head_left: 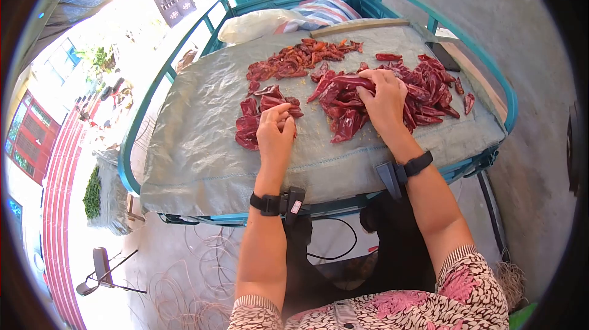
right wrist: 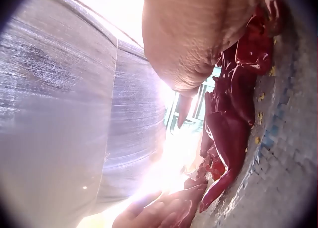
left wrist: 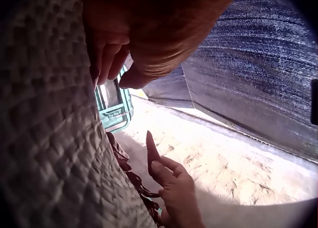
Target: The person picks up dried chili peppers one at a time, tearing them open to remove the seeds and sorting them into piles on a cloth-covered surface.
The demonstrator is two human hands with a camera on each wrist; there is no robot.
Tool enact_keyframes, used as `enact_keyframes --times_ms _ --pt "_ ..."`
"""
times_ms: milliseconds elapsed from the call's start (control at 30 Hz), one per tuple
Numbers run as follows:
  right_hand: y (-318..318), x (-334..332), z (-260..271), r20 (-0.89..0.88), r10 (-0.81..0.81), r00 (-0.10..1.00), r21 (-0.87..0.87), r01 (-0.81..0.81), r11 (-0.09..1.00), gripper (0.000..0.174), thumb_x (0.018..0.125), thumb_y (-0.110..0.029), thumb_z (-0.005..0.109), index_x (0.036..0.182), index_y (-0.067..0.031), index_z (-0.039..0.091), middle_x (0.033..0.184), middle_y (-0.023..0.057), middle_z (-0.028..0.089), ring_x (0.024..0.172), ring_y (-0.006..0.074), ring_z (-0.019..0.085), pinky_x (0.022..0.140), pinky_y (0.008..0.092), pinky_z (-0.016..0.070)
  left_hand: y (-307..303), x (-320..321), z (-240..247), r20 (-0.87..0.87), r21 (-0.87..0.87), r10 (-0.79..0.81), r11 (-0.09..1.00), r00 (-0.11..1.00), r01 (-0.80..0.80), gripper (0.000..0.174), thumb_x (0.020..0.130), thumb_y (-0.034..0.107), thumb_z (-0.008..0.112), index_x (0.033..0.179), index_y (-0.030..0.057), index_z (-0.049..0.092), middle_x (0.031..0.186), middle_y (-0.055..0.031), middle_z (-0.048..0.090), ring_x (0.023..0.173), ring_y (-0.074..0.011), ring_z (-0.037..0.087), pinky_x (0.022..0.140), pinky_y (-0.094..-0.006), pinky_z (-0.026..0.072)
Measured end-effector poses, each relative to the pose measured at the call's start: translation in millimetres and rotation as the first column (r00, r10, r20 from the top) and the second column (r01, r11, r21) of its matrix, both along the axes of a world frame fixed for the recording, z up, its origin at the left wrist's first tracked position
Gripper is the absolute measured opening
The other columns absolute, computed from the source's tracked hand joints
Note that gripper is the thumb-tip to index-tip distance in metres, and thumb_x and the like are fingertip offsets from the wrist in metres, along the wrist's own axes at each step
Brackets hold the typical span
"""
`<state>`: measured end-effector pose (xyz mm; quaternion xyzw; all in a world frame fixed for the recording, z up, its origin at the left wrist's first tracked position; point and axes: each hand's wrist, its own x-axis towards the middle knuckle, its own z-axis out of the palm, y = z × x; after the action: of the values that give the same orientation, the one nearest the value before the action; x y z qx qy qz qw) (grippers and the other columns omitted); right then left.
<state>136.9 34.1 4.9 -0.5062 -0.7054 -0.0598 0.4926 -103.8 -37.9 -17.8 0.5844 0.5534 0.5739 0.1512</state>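
Observation:
My right hand (head_left: 386, 100) pinches a dried red chili pepper (head_left: 350, 81) between thumb and fingers, over a heap of whole chilies (head_left: 346, 122). In the left wrist view that chili (left wrist: 151, 151) points up from the right hand (left wrist: 180, 195). Loosely bent, the fingers of my left hand (head_left: 273, 133) touch the near side of a small chili pile (head_left: 247, 126). A gap shows between its thumb and fingers in the left wrist view, with nothing seen in it. More glossy chilies (right wrist: 226, 138) lie beneath my right hand (right wrist: 194, 39).
A grey woven sheet (head_left: 202, 121) covers the bed of a teal-railed cart (head_left: 132, 146). Flatter orange-red chili pieces (head_left: 300, 60) lie farther back. A larger chili heap (head_left: 432, 87) spreads at right, near a dark phone-like slab (head_left: 443, 57). Sacks (head_left: 261, 25) lie behind.

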Motion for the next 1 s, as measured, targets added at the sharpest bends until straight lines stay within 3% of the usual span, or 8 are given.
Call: enact_keyframes --times_ms 100,200,300,367,467,633,733,1000 --pt "-4.3 -3.4 14.7 -0.036 0.175 0.984 0.146 -0.168 0.975 0.032 0.08 -0.013 0.077 0.11 -0.0145 0.069 0.111 0.0071 0.062 0.109 0.0287 0.059 0.1 0.045 0.0414 -4.2 6.8 6.6 0.077 0.015 -0.024 1.0 0.997 0.023 0.041 0.088 0.0 0.068 0.128 0.0023 0.062 0.124 -0.0134 0.06 0.099 -0.0217 0.067 0.086 -0.0334 0.0565" --pt "-13.0 -16.9 17.2 -0.015 0.386 0.923 0.176 -0.377 0.909 0.031 0.08 -0.008 0.076 0.11 -0.0122 0.069 0.109 0.0091 0.062 0.106 0.0311 0.06 0.094 0.0412 0.0477 -7.3 15.1 17.2 -0.238 0.242 0.12 0.968 0.964 -0.061 0.053 0.086 0.002 0.071 0.137 0.0047 0.058 0.132 -0.0132 0.057 0.105 -0.0254 0.066 0.087 -0.0344 0.055" --pt "-22.8 -26.0 16.7 0.058 0.512 0.857 0.13 -0.515 0.847 0.03 0.08 -0.007 0.076 0.109 -0.0103 0.068 0.107 0.0106 0.062 0.105 0.0322 0.06 0.094 0.0408 0.0493 -7.0 12.1 12.3 -0.564 0.358 0.244 0.933 0.789 -0.033 0.057 0.086 0.006 0.072 0.14 0.0064 0.056 0.131 -0.0152 0.061 0.107 -0.03 0.065 0.089 -0.038 0.0531" --pt "-28.1 -38.3 8.7 0.049 0.627 0.778 0.059 -0.629 0.775 0.031 0.079 -0.003 0.077 0.109 -0.0078 0.069 0.111 0.01 0.063 0.11 0.0305 0.061 0.095 0.0394 0.0508 -3.2 7.4 1.0 -0.524 0.135 0.071 0.991 0.849 0.0 0.053 0.088 0.01 0.072 0.138 0.0043 0.057 0.118 -0.0165 0.066 0.1 -0.0333 0.064 0.091 -0.0432 0.0498" --pt "-32.0 -40.9 17.5 -0.026 0.518 0.855 0.15 -0.509 0.848 0.033 0.081 -0.002 0.075 0.112 -0.0081 0.068 0.112 0.0102 0.063 0.109 0.0313 0.062 0.093 0.0396 0.052 -6.4 13.6 7.1 -0.426 -0.029 0.072 0.995 0.902 -0.094 0.046 0.095 0.018 0.065 0.138 0.0041 0.057 0.099 -0.0163 0.07 0.091 -0.0342 0.064 0.085 -0.0442 0.0474" --pt "-2.3 -38.8 1.7 0.168 0.072 0.983 0.114 -0.092 0.989 0.026 0.085 -0.011 0.065 0.111 -0.0157 0.071 0.128 0.0108 0.061 0.128 0.0329 0.049 0.108 0.0495 0.0341 3.8 22.7 -0.8 -0.477 -0.001 0.305 0.938 0.824 -0.348 0.047 0.1 0.027 0.058 0.14 0.0036 0.057 0.092 -0.0163 0.07 0.09 -0.0303 0.064 0.085 -0.0431 0.0441" --pt "11.9 -38.6 -10.8 0.337 -0.008 0.942 0.142 -0.043 0.989 0.026 0.088 -0.012 0.061 0.111 -0.0169 0.072 0.132 0.0102 0.06 0.131 0.0345 0.047 0.11 0.0531 0.0311 6.5 31.9 -2.6 -0.526 0.034 0.383 0.902 0.759 -0.431 0.048 0.101 0.029 0.055 0.139 0.0008 0.057 0.092 -0.015 0.071 0.098 -0.0273 0.063 0.095 -0.0453 0.0396" --pt "15.9 -43.4 -2.4 0.408 0.102 0.907 -0.055 -0.087 0.995 0.018 0.087 -0.01 0.06 0.098 -0.0184 0.071 0.122 0.0055 0.067 0.133 0.034 0.046 0.112 0.0591 0.0243 9.5 54.4 -0.6 -0.719 -0.004 0.386 0.829 0.578 -0.559 0.051 0.099 0.029 0.055 0.141 -0.0004 0.055 0.114 -0.0121 0.072 0.129 -0.0294 0.052 0.115 -0.0602 0.0199"
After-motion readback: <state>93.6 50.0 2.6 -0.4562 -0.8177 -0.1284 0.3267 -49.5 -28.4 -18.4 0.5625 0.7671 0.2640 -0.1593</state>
